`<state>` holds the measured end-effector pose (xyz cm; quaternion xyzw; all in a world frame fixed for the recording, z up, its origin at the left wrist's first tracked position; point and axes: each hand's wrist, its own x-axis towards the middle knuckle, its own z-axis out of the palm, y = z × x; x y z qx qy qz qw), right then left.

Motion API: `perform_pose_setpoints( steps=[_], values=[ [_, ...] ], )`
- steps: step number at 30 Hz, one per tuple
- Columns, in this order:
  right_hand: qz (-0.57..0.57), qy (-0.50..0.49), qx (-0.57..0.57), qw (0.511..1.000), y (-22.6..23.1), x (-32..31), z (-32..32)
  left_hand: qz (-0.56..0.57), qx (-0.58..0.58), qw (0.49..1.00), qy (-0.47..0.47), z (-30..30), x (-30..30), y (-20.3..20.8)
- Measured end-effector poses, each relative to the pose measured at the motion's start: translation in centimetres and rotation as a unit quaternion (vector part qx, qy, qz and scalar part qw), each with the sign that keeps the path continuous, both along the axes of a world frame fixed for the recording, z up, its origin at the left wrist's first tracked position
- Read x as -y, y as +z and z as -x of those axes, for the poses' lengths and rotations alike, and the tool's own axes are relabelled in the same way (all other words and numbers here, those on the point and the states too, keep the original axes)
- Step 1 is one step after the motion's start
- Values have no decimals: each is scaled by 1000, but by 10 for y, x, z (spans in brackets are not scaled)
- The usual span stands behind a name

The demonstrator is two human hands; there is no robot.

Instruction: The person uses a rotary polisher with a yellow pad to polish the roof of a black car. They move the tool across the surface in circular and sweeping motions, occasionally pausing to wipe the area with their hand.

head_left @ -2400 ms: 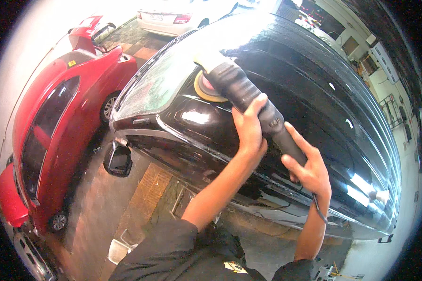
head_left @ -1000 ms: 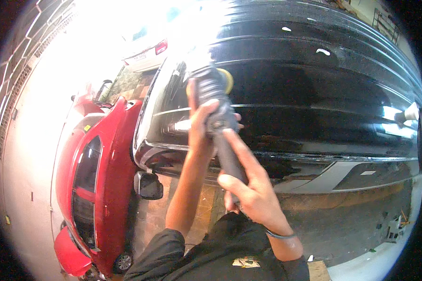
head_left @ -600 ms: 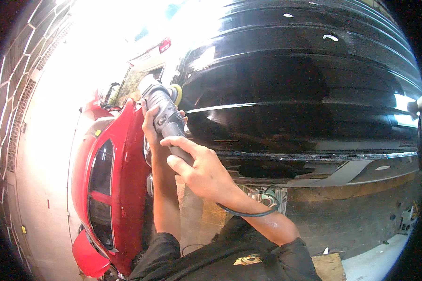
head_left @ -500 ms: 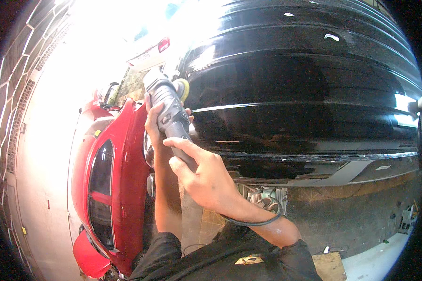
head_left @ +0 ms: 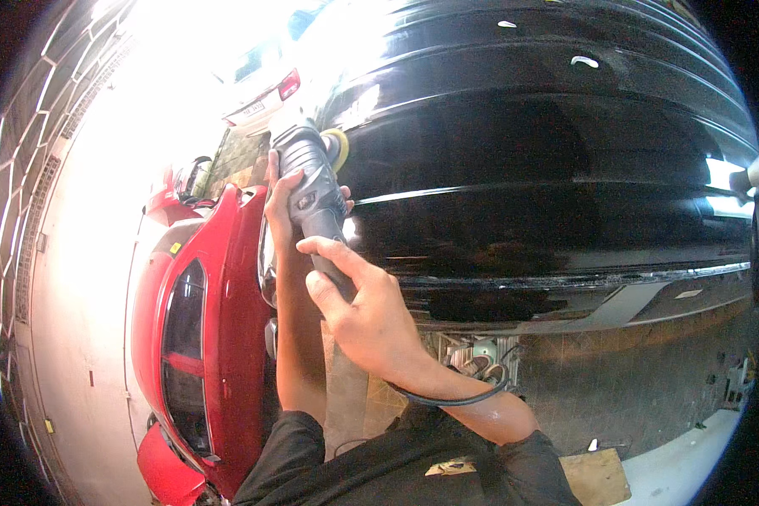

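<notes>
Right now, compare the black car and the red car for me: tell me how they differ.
The black car fills most of the view, close up; the red car shows as a narrower shape on the left. The black car has the polisher pressed against it, held by the left hand and right hand; nothing touches the red car. The black car mirrors bright highlights; the red car looks duller. Both are glossy, painted cars.

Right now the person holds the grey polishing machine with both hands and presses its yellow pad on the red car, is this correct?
Not quite. In the head view the left hand and right hand do hold the grey polishing machine, but its yellow pad presses on the black car. The red car stands beside it, further left, and the machine does not touch it.
</notes>
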<state>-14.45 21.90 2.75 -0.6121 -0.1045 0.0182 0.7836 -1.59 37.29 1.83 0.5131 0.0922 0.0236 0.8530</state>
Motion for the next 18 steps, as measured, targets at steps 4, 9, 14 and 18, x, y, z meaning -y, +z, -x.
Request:
perform_pose_setpoints(
  steps=[4, 9, 14, 18],
  values=[
    [-51, 30, -27, 998, -3, 12, -1, 6, 11, 1000, -2, 3, 9, -4],
    [-19, 18, -4, 1000, -11, 17, -2, 8, 40, 999, 8, 8, 6, -10],
    [-7, -3, -4, 1000, -27, -11, 9, -9, 16, 999, -28, 9, -15, -23],
    [-73, 67, -48, 994, -32, 2, -18, -37, 37, 998, 41, 7, -20, -26]
  ],
)
